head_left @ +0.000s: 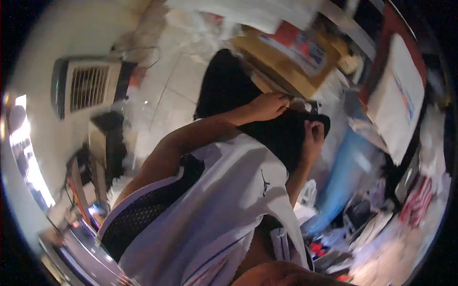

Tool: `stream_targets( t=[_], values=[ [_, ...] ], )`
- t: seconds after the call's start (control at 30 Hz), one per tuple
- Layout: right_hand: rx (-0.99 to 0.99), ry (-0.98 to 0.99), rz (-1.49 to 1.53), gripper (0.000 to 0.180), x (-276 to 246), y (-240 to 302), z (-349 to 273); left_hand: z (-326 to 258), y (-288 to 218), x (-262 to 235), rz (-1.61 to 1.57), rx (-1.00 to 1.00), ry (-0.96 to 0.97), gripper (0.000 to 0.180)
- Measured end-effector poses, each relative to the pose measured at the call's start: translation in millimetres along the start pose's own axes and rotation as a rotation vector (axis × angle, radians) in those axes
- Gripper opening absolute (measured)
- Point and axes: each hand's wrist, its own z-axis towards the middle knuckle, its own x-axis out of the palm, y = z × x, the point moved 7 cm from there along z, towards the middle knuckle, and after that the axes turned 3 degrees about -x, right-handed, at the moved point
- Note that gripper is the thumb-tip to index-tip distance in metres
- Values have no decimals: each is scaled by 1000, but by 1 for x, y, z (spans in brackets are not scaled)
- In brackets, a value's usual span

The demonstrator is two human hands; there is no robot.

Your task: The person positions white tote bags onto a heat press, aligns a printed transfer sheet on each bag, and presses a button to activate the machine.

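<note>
My left hand (270, 106) is closed, its fingers curled together over black cloth (276, 136) in front of my body. What lies in its fingertips is too blurred to make out. My right hand (313, 135) is also closed, its fingertips bent together at the right end of the cloth; anything pinched there cannot be seen. The cloth spreads over my lap area, and whether it is worn or loose is unclear. A small pale object (301, 104) shows just beyond the cloth, between the hands. Below hangs my white sleeveless jersey (229, 186) with black mesh sides.
Ahead stands a brown cardboard box (276, 62). To the right are a white box (398, 97), a blue wrapped roll (341, 171) and a heap of clothes (372, 224). Light floor tiles (174, 81) and a vented panel (89, 88) lie left.
</note>
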Motion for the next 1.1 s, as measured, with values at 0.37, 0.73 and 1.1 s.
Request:
stream_targets(
  t=[0.37, 0.73, 1.1],
  values=[
    [-205, 474, -407, 33, 93, -44, -16, -44, 144, 14, -153, -294, -40, 33],
    [264, 230, -460, 58, 50, -31, 0, -10, 168, 31, -462, -462, 217, 32],
    [-76, -47, -355, 23, 0, -27, -29, 7, 165, 52, -305, -281, 420, 23]
  ],
)
